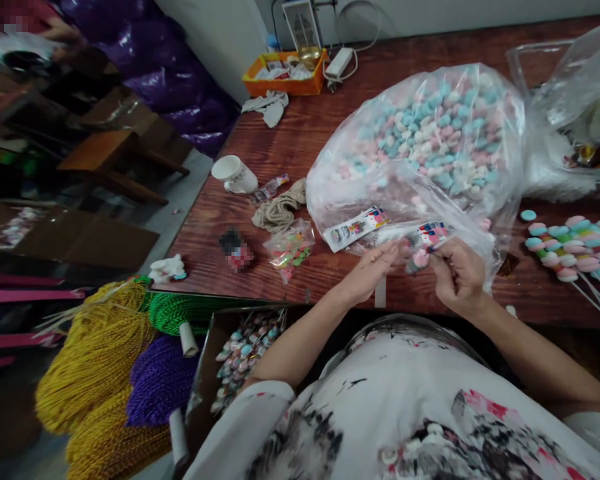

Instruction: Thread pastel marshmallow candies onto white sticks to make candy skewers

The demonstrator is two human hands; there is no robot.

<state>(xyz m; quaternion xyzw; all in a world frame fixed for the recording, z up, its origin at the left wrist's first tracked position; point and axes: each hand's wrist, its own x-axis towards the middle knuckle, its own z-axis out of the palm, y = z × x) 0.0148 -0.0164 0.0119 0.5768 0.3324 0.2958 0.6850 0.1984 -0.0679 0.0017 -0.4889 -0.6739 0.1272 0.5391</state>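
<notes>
My left hand (373, 270) and my right hand (455, 272) meet at the near edge of a dark wooden table (300, 143). Between them is a small clear packet with a pink sweet (420, 258) and a printed card (433, 233); both hands pinch it, fingers closed. Just behind stands a big clear plastic bag (420, 133) full of pink, blue and white sweets. A second printed card (357, 229) lies under the bag's skin.
Finished sweet skewers (575, 250) lie at the right. A white mug (235, 175), beige cord (280, 210), a small packet of coloured sweets (290, 248) and an orange tray (285, 73) sit on the table. Yellow, green and purple cord bundles (110, 360) and a box of skewers (243, 350) are below left.
</notes>
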